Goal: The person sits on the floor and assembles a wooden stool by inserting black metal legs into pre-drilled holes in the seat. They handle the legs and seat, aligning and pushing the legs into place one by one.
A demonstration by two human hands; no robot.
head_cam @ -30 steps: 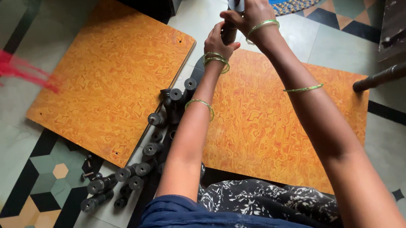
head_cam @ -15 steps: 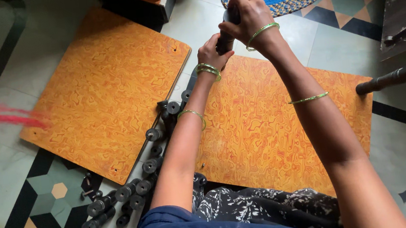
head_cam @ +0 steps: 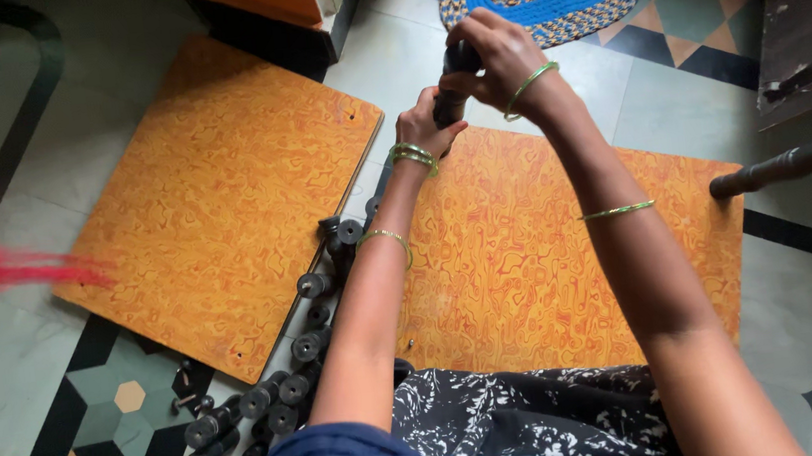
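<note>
Head view: my right hand [head_cam: 493,53] is clenched over the top of a black leg [head_cam: 451,103], my left hand [head_cam: 428,127] clasps it just below, holding it above the far edge of the right board [head_cam: 570,261]. More legs [head_cam: 287,386] lie between the two boards.

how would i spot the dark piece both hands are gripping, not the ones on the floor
Start at the orange patterned board in front of the person and follow its far left corner up. There both hands close on one dark cylindrical piece, the left hand low, the right hand on top. Unlike the black cylindrical pieces lying in the gap between the boards, it is lifted and upright.
</note>
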